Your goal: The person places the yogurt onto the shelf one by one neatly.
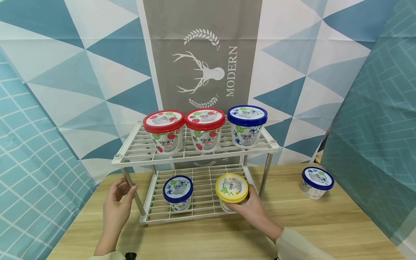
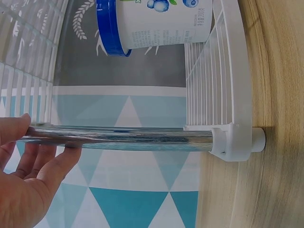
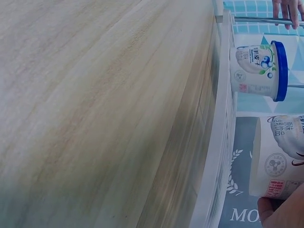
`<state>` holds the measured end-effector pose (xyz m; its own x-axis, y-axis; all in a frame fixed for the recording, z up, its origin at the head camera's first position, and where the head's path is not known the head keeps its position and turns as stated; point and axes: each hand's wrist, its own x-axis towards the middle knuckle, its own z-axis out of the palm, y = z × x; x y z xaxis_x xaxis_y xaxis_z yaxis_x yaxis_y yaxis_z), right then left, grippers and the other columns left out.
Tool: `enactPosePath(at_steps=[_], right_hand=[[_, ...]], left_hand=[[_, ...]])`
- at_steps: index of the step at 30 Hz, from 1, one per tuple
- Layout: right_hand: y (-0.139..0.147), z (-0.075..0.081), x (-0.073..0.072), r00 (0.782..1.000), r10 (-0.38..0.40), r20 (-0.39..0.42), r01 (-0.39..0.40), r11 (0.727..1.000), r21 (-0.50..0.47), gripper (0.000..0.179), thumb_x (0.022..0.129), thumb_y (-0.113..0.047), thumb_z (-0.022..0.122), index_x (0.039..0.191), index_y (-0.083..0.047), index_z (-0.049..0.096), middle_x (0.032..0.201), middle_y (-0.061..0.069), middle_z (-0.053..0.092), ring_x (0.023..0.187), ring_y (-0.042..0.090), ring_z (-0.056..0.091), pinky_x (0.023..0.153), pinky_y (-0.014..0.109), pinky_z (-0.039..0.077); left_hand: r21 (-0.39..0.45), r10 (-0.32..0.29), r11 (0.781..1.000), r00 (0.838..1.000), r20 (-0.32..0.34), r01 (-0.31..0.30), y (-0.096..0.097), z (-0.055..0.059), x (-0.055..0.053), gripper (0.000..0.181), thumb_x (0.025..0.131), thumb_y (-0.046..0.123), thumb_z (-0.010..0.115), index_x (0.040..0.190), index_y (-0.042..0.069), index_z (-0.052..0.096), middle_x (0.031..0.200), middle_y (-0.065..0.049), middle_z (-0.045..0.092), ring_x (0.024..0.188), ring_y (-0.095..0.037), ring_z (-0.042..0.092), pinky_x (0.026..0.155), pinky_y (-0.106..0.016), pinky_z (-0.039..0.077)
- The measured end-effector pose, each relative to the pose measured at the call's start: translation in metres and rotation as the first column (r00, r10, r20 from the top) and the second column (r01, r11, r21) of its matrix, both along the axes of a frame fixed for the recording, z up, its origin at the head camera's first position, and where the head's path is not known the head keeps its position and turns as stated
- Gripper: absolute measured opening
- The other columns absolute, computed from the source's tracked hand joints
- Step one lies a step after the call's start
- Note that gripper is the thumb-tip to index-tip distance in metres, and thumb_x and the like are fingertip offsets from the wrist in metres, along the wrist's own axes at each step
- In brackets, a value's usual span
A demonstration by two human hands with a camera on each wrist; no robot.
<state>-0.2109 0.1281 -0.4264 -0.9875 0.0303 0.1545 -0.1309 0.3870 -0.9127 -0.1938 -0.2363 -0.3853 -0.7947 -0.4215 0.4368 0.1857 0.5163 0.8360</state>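
A white two-tier rack (image 1: 191,159) stands on the table. My left hand (image 1: 118,202) holds its front left metal post (image 2: 128,137), thumb on one side and fingers on the other, close under the top shelf. With my right hand (image 1: 251,209) I grip a yellow-lidded paper tub (image 1: 232,187) from its right side, over the right half of the lower shelf. The right wrist view shows a gap between the base of this tub (image 3: 280,156) and the shelf. To its left, a blue-lidded blueberry tub (image 1: 177,193) stands upright on the lower shelf.
The top shelf bears two red-lidded strawberry tubs (image 1: 163,131) (image 1: 205,130) and a blue-lidded tub (image 1: 247,126). Another blue-lidded tub (image 1: 316,182) stands on the wooden table (image 1: 302,220) to the right. Patterned cloth (image 1: 292,54) hangs close behind the rack.
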Motion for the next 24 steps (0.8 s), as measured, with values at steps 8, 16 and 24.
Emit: enactPosePath(at_steps=[8, 16, 24], right_hand=[[-0.003, -0.003, -0.005, 1.000, -0.001, -0.009, 0.001, 1.000, 0.006, 0.087, 0.064, -0.031, 0.086, 0.132, -0.005, 0.038, 0.123, 0.011, 0.053, 0.117, 0.027, 0.051, 0.101, 0.046, 0.041], [-0.008, 0.000, -0.009, 0.999, 0.005, -0.033, -0.006, 1.000, -0.008, 0.083, 0.065, -0.030, 0.086, 0.129, -0.005, 0.039, 0.121, 0.010, 0.053, 0.114, 0.025, 0.052, 0.096, 0.043, 0.044], [-0.013, 0.001, -0.012, 1.000, 0.021, -0.023, -0.021, 1.000, -0.008, 0.085, 0.064, -0.030, 0.086, 0.131, -0.007, 0.038, 0.123, 0.010, 0.052, 0.116, 0.026, 0.052, 0.099, 0.045, 0.043]], left_hand=[[-0.004, 0.000, 1.000, 1.000, -0.001, 0.000, -0.001, -0.001, -0.001, 0.036, 0.088, 0.009, 0.065, 0.121, 0.007, 0.055, 0.085, 0.031, 0.053, 0.078, 0.016, 0.051, 0.066, -0.002, 0.041], [0.004, -0.009, 1.000, 1.000, 0.001, 0.009, -0.001, 0.000, -0.001, 0.035, 0.088, 0.009, 0.065, 0.122, 0.008, 0.055, 0.085, 0.030, 0.053, 0.078, 0.015, 0.051, 0.067, -0.003, 0.041], [0.002, -0.007, 1.000, 1.000, 0.002, 0.007, -0.001, 0.001, 0.000, 0.035, 0.088, 0.010, 0.064, 0.121, 0.007, 0.055, 0.085, 0.029, 0.053, 0.078, 0.015, 0.051, 0.068, -0.002, 0.041]])
